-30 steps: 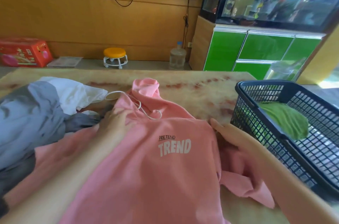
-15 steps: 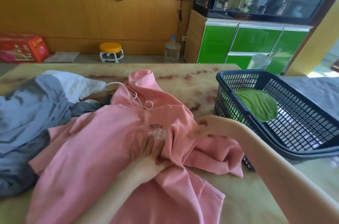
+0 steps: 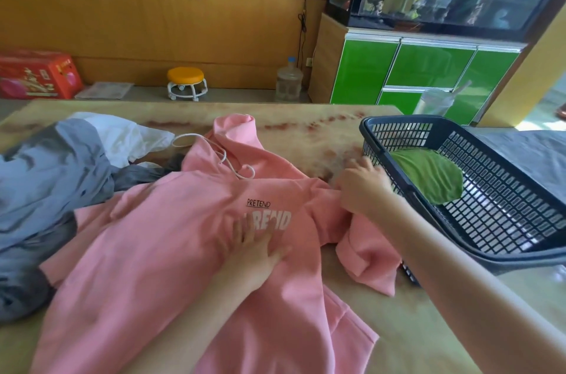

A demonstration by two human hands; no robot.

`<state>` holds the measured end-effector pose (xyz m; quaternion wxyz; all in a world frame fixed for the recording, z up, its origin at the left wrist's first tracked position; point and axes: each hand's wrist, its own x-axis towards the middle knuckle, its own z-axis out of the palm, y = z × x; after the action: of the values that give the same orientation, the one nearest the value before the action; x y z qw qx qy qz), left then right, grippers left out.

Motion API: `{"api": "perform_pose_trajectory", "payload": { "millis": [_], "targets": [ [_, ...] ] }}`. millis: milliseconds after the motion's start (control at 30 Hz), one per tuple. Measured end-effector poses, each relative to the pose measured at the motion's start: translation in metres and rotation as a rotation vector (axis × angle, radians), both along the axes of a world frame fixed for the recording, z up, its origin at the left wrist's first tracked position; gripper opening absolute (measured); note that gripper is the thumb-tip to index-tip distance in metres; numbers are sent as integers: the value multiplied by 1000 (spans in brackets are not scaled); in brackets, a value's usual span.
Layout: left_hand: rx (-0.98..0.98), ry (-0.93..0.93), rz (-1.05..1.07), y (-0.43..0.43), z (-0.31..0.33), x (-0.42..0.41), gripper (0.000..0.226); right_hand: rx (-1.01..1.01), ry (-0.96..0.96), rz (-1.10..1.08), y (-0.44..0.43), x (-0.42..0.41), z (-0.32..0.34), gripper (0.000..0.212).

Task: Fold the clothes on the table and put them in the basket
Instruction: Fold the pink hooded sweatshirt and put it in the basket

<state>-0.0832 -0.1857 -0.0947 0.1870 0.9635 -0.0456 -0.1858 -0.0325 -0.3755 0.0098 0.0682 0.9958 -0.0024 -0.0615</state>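
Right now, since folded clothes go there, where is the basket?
Head view: the basket sits at the table's right, just past the right hand and pink hoodie.

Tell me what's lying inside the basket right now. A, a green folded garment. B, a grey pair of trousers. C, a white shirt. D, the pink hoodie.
A: only a green folded garment shows through the dark mesh basket, while the pink hoodie lies spread on the table outside it.
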Motion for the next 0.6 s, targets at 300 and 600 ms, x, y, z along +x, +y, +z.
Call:
{"api": "perform_pose_trajectory", "payload": {
  "millis": [300,600],
  "targets": [
    [-229,-560,-32,-31,6,-9,64,343,68,-240,-13,58,-61,63],
    [-208,-378,-9,-66,1,-1,20,445,-176,-285,-10,82,-70,14]
  ]
}}
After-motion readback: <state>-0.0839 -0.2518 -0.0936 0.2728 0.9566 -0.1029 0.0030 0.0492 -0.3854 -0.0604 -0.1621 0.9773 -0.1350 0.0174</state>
